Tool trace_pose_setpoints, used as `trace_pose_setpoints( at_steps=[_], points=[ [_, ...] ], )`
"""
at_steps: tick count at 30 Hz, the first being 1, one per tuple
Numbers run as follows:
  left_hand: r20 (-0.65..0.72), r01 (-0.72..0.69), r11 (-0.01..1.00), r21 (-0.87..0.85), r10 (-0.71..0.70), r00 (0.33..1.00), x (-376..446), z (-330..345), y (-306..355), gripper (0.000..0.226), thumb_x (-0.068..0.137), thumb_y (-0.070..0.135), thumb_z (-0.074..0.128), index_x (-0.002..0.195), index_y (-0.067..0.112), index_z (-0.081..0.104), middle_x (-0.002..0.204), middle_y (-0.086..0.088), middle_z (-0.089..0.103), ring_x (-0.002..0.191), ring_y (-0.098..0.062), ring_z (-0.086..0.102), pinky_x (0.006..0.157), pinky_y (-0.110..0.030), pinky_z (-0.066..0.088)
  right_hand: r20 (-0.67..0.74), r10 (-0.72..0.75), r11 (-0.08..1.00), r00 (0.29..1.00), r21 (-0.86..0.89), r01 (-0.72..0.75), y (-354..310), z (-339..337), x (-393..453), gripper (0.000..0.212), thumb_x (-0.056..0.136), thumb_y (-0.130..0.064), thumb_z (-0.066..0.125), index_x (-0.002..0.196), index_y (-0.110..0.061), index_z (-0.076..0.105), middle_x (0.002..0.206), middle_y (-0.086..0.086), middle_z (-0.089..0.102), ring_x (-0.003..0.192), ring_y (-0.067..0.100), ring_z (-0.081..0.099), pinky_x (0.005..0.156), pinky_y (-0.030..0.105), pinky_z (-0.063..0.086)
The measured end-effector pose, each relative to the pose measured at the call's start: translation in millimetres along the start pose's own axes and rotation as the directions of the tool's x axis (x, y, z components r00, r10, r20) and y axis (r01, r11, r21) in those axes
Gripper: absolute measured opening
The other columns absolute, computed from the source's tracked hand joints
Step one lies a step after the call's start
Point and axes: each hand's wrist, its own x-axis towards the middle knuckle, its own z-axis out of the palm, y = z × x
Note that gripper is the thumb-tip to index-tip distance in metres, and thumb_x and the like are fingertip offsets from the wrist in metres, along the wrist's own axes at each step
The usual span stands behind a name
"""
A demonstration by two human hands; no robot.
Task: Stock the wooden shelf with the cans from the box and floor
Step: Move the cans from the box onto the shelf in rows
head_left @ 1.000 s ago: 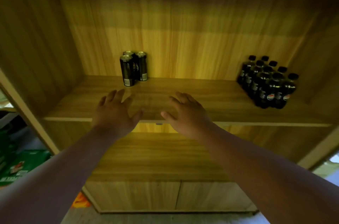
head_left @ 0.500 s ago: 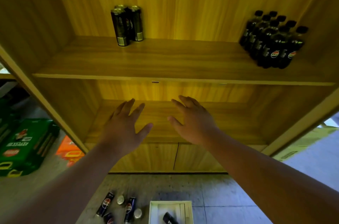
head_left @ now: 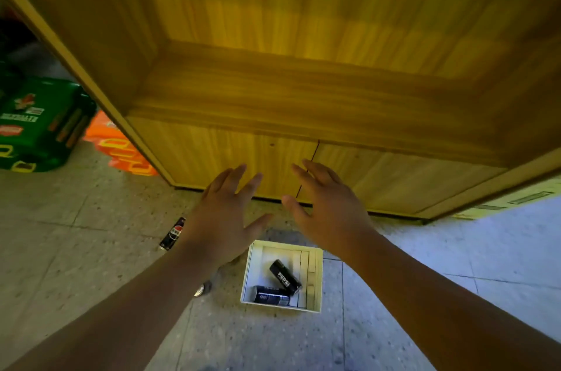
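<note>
My left hand (head_left: 226,212) and my right hand (head_left: 326,206) hover side by side with fingers spread, holding nothing, in front of the wooden shelf's (head_left: 303,97) lower doors. Below them on the floor sits a small white box (head_left: 315,279) with two black Pepsi cans in it, one slanted (head_left: 285,277) and one lying flat (head_left: 271,295). Another black can (head_left: 173,234) lies on the floor left of my left wrist, and the silver end of one more can (head_left: 202,290) peeks out from under my left forearm.
A green crate (head_left: 39,124) and an orange pack (head_left: 118,146) stand on the floor left of the shelf. A pale carton (head_left: 504,203) shows at the shelf's right foot. The floor is speckled tile.
My view has dropped from the upper shelves to the floor. Both hands have come down with it, still spread and holding nothing. The box and floor cans are now in full view.
</note>
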Motion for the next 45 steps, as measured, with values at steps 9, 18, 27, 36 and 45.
trace_pose_setpoints(
  at_steps=[9,18,27,36,45],
  points=[
    [-0.038,0.002,0.999,0.053,0.0,0.999,5.6,145.3,-16.4,0.081,0.087,0.074,0.028,0.154,0.029,0.028,0.163,-0.003,0.021,0.148,-0.027,0.018,0.111,-0.049,0.034,-0.038,-0.061,0.991,0.997,-0.121,0.056,56.7,136.0,0.2,0.068,0.097,-0.065,0.024,0.154,-0.028,0.028,0.16,-0.001,0.028,0.148,0.022,0.023,0.112,0.043,0.032],
    [0.005,-0.045,0.998,0.044,0.045,0.999,18.9,346.7,-46.5,0.081,0.087,0.077,0.028,0.155,0.039,0.005,0.165,0.006,0.001,0.151,-0.019,0.002,0.115,-0.043,0.025,-0.04,-0.073,0.992,0.996,-0.102,0.069,131.2,334.1,13.6,0.067,0.096,-0.063,0.029,0.153,-0.027,0.031,0.158,-0.002,0.031,0.145,0.021,0.028,0.109,0.043,0.037],
    [0.112,-0.15,0.987,0.06,0.143,0.983,19.7,475.6,-69.7,0.083,0.084,0.08,0.025,0.155,0.036,0.019,0.164,0.006,0.012,0.15,-0.019,0.012,0.111,-0.045,0.032,0.054,-0.088,0.988,0.995,-0.12,0.094,166.8,465.2,13.6,0.067,0.097,-0.062,0.031,0.153,-0.026,0.028,0.158,0.0,0.032,0.144,0.023,0.029,0.107,0.042,0.037],
    [0.206,-0.277,0.953,0.122,0.248,0.947,-10.8,524.7,-53.5,0.08,0.082,0.072,0.041,0.142,0.02,0.052,0.151,-0.009,0.045,0.137,-0.029,0.045,0.105,-0.043,0.036,0.191,-0.061,0.993,0.98,-0.084,0.078,177.0,513.8,-37.5,0.066,0.098,-0.06,0.031,0.155,-0.027,0.026,0.16,0.0,0.029,0.146,0.023,0.026,0.115,0.042,0.028],
    [0.35,-0.205,0.979,-0.015,0.198,0.916,-23.2,552.2,-73.0,0.091,0.085,0.074,0.042,0.157,0.033,0.005,0.165,0.006,0.001,0.151,-0.017,0.003,0.118,-0.036,0.011,0.216,-0.031,0.995,0.976,-0.083,0.05,180.4,540.5,-59.8,0.066,0.096,-0.061,0.031,0.154,-0.029,0.026,0.16,0.0,0.029,0.146,0.023,0.026,0.114,0.041,0.027]
  ],
)
